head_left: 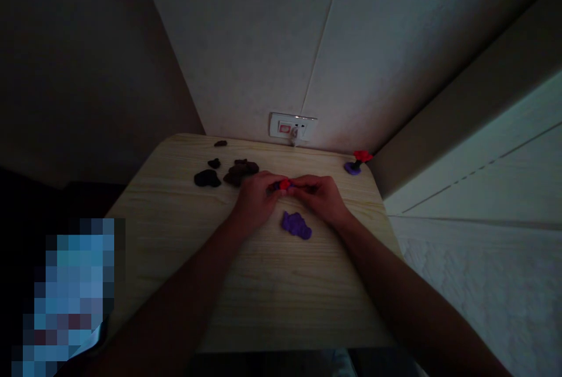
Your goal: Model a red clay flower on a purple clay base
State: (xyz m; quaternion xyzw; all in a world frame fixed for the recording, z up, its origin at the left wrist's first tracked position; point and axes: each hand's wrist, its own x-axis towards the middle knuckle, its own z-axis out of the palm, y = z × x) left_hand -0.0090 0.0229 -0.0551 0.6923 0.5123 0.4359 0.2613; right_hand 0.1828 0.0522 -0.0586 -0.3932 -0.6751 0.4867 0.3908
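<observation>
Between my fingertips, over the middle of the table, is a small piece of red and purple modelling clay. My left hand pinches it from the left, and my right hand grips its right side. The fingers cover much of the piece. Just below the hands lies a flattened, uneven lump of purple clay. Close to the left hand's knuckles is a brown clay lump, partly behind that hand.
Black clay lumps and a small brown bit lie at the table's back left. At the back right stands a clay figure with a red flower-like top on a purple base. A wall socket sits behind; a pixelated bright patch is lower left.
</observation>
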